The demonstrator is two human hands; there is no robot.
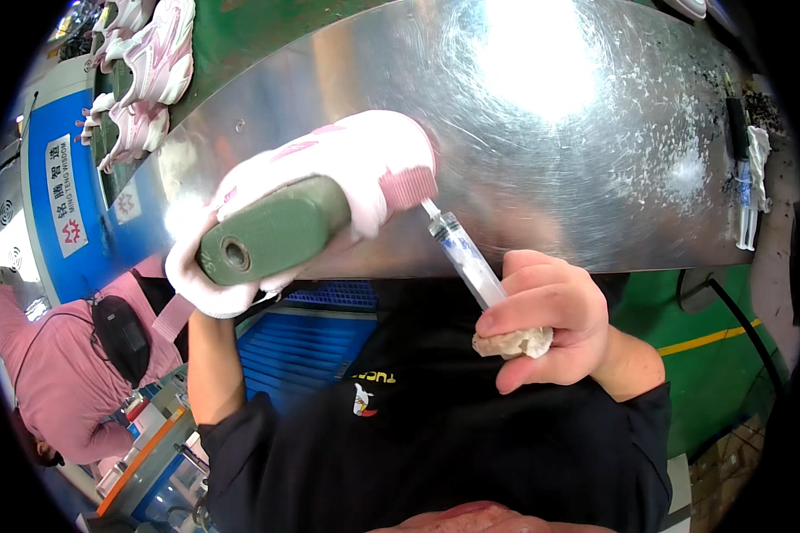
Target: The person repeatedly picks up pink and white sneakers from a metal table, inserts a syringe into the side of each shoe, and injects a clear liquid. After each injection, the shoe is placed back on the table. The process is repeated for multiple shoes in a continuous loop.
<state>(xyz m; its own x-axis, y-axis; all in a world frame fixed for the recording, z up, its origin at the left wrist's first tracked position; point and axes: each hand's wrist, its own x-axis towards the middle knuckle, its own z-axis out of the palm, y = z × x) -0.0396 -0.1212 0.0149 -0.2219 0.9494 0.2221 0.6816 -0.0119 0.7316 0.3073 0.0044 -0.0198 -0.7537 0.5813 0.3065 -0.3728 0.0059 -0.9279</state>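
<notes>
A white and pink shoe (378, 142) is tilted over the near edge of the metal table, a green last (280, 226) filling its opening. My left forearm (215, 369) runs up behind it, and my left hand holds it from there, its fingers hidden. Between the fingers of my right hand (567, 306) is a clear syringe (473, 265). Its tip touches or nearly touches the pink ribbed patch (407, 187) at the shoe's right end. A crumpled off-white wad (514, 343) is pinched in the same hand.
The shiny metal table (347, 75) curves across the far side. At its right end lie another syringe (745, 200) and a crumpled white strip (759, 164). Several pink and white shoes (158, 53) stand at far left, above a blue panel (62, 195). A person in pink (58, 373) works at left.
</notes>
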